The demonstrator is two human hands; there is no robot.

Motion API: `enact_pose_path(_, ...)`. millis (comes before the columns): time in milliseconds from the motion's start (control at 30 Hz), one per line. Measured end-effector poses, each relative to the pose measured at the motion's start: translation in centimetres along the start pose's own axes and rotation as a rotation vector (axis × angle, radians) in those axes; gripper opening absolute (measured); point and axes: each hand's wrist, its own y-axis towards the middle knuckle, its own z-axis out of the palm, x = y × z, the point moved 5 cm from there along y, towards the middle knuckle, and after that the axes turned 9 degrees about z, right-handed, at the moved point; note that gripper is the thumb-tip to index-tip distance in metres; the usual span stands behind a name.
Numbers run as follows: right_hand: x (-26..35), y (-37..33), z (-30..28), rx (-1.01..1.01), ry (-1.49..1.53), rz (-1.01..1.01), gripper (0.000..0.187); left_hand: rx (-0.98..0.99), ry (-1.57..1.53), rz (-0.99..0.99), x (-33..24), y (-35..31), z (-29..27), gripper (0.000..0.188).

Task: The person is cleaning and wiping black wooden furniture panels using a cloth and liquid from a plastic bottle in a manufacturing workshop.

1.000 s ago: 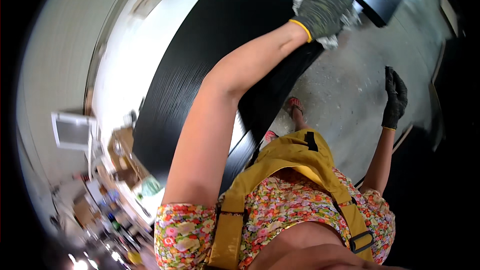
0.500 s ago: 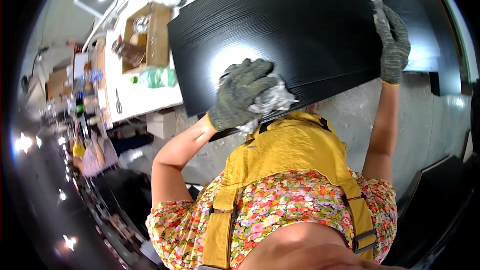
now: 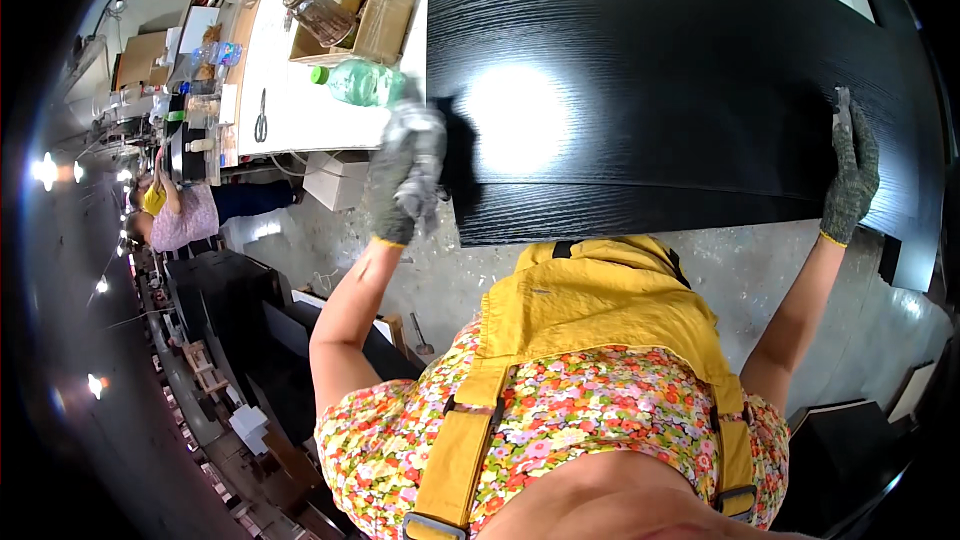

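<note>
A wide black wood-grain panel (image 3: 640, 90) lies in front of me on the white table, with a bright glare on its left part. Off its left edge is my left hand (image 3: 398, 180) in a grey-green knit glove, smeared by motion. A crumpled grey-white cloth (image 3: 424, 165) is in that hand. My right hand (image 3: 853, 168), gloved alike, lies along the panel's right part with its fingers stretched out over the black surface. Nothing shows in the right hand; its light fingertips look worn or stained.
A green-capped plastic bottle (image 3: 362, 83) lies near my left hand. Beyond it stands a cardboard box (image 3: 400, 5) holding a brown glass jar (image 3: 320, 15). Scissors (image 3: 261, 118) rest by the table's left edge. Another person (image 3: 185, 220) is far left. Dark panels (image 3: 840, 460) stand at lower right.
My left hand has moved left with the cloth, from the panel's near left part to beyond its left edge. My right hand still rests on the panel's right side. The view has shifted.
</note>
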Motion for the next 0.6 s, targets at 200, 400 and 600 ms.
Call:
enact_pose_path(200,-1.7,0.2,-0.1,0.036,-0.04,-0.083,0.033,0.097,0.267,0.011,-3.0,5.4,4.2,0.078)
enact_pose_path(400,-0.1,-0.2,-0.4,0.034,-0.018,0.046,0.034,0.132,0.381,0.341,-3.2,18.4,7.0,0.071)
enact_pose_path(600,2.5,-0.7,0.3,0.03,0.014,-0.073,0.026,0.318,0.147,0.331,-4.5,22.3,10.5,0.035)
